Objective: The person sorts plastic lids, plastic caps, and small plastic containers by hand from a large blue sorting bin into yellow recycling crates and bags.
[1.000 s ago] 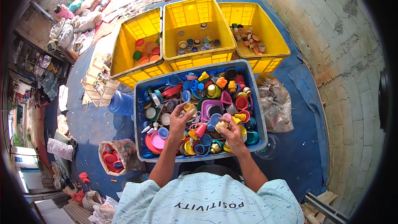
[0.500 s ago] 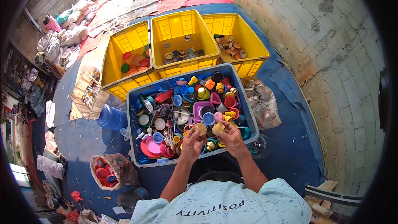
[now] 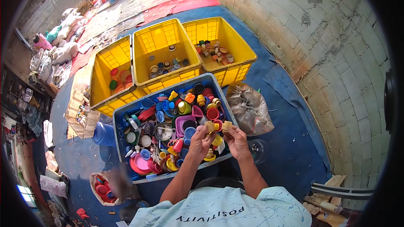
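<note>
Above the near right part of a grey-blue tub [image 3: 229,136], my left hand [image 3: 200,143] pinches a beige plastic cap [image 3: 209,126]. My right hand [image 3: 237,143] grips a second beige cap [image 3: 227,126], held up beside the first with a small gap between them. Mixed plastic caps and lids fill the tub below. Close to my left hand lies a blue cup-shaped cap [image 3: 189,133]. Yellow pieces, such as a yellow cap [image 3: 217,140], sit under and between the hands.
Beyond the tub stand a left yellow crate [image 3: 95,73], a middle yellow crate [image 3: 166,77] and a right yellow crate [image 3: 248,61], each with some caps inside. A clear plastic bag [image 3: 251,111] lies right; a sack of red lids [image 3: 97,185] stands left. A block wall [image 3: 290,33] borders the right.
The view has swung, so the crates and wall appear further left. Both hands have risen slightly and shifted right relative to the tub, still holding the beige caps.
</note>
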The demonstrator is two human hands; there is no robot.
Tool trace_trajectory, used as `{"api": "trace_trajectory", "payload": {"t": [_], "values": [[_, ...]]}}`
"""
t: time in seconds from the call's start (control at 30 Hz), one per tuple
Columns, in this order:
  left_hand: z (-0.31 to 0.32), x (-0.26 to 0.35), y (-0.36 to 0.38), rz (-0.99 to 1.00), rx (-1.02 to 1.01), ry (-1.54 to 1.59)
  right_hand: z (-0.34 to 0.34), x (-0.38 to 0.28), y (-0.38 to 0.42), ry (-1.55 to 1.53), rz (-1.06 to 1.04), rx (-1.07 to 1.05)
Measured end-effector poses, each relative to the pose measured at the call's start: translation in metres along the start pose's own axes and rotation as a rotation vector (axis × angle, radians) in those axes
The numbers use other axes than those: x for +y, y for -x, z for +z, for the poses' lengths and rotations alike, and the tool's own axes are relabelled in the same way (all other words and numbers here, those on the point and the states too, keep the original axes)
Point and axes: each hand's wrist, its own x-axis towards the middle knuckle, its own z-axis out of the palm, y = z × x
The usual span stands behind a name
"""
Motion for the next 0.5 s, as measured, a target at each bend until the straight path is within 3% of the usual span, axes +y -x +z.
{"api": "trace_trajectory", "payload": {"t": [0.33, 0.43, 0.5], "values": [[0.103, -0.021, -0.209, -0.047, 0.151, 0.0, -0.038, -0.099, -0.19, -0.003, -0.016, 0.058], [0.151, 0.012, -0.273, 0.124, 0.039, -0.045, -0.008, -0.134, -0.264, -0.02, -0.134, -0.013], [0.191, 0.034, -0.276, 0.237, 0.057, -0.11, 0.023, -0.159, -0.294, 0.03, -0.257, -0.023]]}}
